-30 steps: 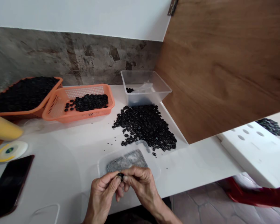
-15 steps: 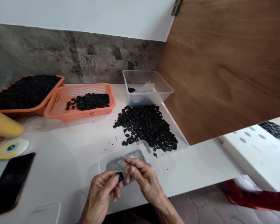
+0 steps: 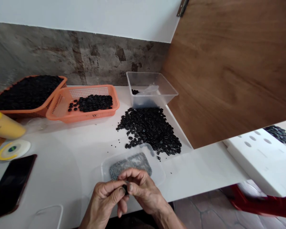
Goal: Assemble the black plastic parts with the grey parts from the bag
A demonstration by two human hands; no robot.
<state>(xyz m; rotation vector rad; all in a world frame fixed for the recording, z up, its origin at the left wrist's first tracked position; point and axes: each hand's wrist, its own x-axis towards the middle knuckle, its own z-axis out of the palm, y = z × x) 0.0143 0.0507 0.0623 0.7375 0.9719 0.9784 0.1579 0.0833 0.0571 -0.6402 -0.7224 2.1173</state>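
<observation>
Hands, as I see them: left hand (image 3: 105,198) and right hand (image 3: 143,189) pinch one small black part (image 3: 125,188); large loose pile (image 3: 150,128) looks unworked, orange basket (image 3: 62,109) part-filled.

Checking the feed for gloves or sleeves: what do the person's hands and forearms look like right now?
Both hands, the left hand and the right hand, are bare: no gloves, rings or watch visible. The forearms are uncovered as far as the picture's lower edge, no sleeve in view.

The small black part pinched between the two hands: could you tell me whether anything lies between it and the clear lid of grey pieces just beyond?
Nothing visible does. The small black part is pinched by the left hand and right hand directly in front of the clear lid, and no object lies in between.
</observation>
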